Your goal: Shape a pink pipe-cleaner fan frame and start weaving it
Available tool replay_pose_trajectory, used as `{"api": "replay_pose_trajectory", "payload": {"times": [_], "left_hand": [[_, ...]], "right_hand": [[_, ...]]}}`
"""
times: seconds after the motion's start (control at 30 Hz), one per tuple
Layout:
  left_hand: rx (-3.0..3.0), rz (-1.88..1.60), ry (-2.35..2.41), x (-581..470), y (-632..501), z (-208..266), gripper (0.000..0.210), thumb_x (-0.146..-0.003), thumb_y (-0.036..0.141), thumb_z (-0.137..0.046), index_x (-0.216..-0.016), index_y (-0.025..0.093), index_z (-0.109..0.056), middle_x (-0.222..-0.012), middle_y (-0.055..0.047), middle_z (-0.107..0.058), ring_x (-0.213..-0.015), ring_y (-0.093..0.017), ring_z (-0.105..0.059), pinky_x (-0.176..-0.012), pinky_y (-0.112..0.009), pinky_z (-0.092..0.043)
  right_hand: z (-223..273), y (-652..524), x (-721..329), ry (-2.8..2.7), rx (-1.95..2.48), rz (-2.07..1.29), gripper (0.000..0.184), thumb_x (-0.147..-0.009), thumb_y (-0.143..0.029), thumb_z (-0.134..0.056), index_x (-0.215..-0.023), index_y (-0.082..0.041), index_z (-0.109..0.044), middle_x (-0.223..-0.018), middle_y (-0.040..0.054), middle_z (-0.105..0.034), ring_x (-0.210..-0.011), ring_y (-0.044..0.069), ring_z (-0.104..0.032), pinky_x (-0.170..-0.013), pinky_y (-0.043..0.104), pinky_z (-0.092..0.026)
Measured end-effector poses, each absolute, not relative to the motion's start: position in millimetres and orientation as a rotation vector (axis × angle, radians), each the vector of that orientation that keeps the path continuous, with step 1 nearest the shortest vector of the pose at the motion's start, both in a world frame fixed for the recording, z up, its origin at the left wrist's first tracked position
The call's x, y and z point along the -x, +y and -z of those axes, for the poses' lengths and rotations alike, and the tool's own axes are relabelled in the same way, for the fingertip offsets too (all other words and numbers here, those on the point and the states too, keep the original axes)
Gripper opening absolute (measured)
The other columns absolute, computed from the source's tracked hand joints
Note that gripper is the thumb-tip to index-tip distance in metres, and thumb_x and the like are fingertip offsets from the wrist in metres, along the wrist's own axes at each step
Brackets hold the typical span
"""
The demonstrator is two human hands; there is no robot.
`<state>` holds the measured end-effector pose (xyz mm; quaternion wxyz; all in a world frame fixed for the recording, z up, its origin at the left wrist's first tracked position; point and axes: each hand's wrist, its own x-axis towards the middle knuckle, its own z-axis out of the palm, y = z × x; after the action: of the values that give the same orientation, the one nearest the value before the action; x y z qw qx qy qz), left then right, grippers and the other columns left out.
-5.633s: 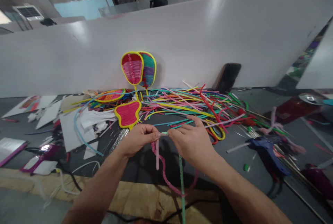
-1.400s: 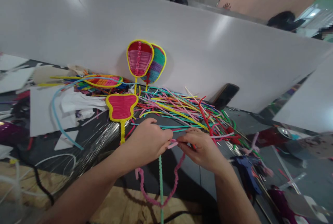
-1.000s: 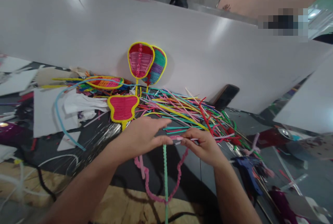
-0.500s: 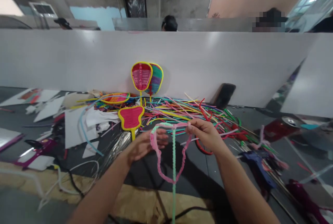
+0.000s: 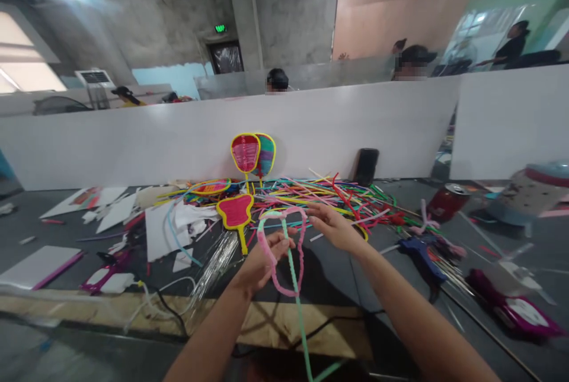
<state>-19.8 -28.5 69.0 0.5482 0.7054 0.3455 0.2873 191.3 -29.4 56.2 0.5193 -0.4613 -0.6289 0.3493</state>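
Note:
A fan-shaped frame of fuzzy pipe cleaners (image 5: 303,240) is held up in front of me, with a pink outline and a pale green stem down its middle. My left hand (image 5: 264,260) reaches through the outline from the left, its fingertips closed on the green stem. Just right of the frame's upper edge, my right hand (image 5: 333,225) has its fingers stretched out and holds nothing. Behind the frame lies a red fan with a yellow rim (image 5: 235,212). Two finished fans lean on the white partition, one of them pink and red (image 5: 245,153).
Loose coloured pipe cleaners (image 5: 306,191) are heaped along the partition (image 5: 178,139). A black phone (image 5: 367,166) leans there. To the right are a red can (image 5: 448,201) and a blue glue gun (image 5: 422,260). White sheets (image 5: 160,231) lie left. People sit beyond the partition.
My right hand has let go of the frame's top edge and opened beside it. My left hand has moved inward onto the green stem. The view has tilted up.

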Motion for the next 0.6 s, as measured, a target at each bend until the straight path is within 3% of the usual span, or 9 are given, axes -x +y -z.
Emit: {"api": "replay_pose_trajectory", "payload": {"times": [0.07,0.23,0.47,0.6], "left_hand": [[-1.895,-0.803,0.978,24,-36,-78,0.026,-0.089,0.029,-0.039,-0.079,0.014,-0.058,-0.113,-0.012,-0.056,-0.099,-0.018,-0.056,-0.085,-0.037,-0.048],[-2.348,-1.054,1.320,26,-60,-96,0.022,-0.080,0.031,-0.053,-0.067,0.017,-0.064,-0.084,-0.005,-0.058,-0.087,-0.019,-0.052,-0.080,-0.039,-0.044],[-2.656,-1.075,1.543,6,-83,-96,0.014,-0.074,0.025,-0.061,-0.061,0.023,-0.067,-0.084,-0.003,-0.060,-0.089,-0.022,-0.044,-0.079,-0.041,-0.032],[-2.718,-0.945,1.574,-1,-73,-88,0.013,-0.074,0.026,-0.060,-0.063,0.023,-0.066,-0.084,-0.002,-0.061,-0.090,-0.023,-0.043,-0.080,-0.042,-0.029]], "right_hand": [[-46,-47,-192,-1.496,1.170,-0.802,0.039,-0.079,-0.036,-0.055,-0.113,-0.018,-0.053,-0.107,0.0095,-0.062,-0.084,0.015,-0.061,-0.070,0.030,-0.051],[-21,-83,-187,-1.392,1.213,-0.807,0.030,-0.081,-0.037,-0.052,-0.099,-0.015,-0.059,-0.086,0.0062,-0.065,-0.067,0.013,-0.059,-0.059,0.025,-0.049],[16,-81,-187,-1.143,1.354,-0.261,0.024,-0.077,-0.032,-0.051,-0.089,-0.015,-0.063,-0.085,0.0082,-0.067,-0.075,0.020,-0.061,-0.070,0.032,-0.048],[20,-79,-193,-1.107,1.387,-0.215,0.023,-0.080,-0.031,-0.049,-0.091,-0.016,-0.063,-0.083,0.0082,-0.068,-0.072,0.019,-0.061,-0.067,0.032,-0.049]]}}
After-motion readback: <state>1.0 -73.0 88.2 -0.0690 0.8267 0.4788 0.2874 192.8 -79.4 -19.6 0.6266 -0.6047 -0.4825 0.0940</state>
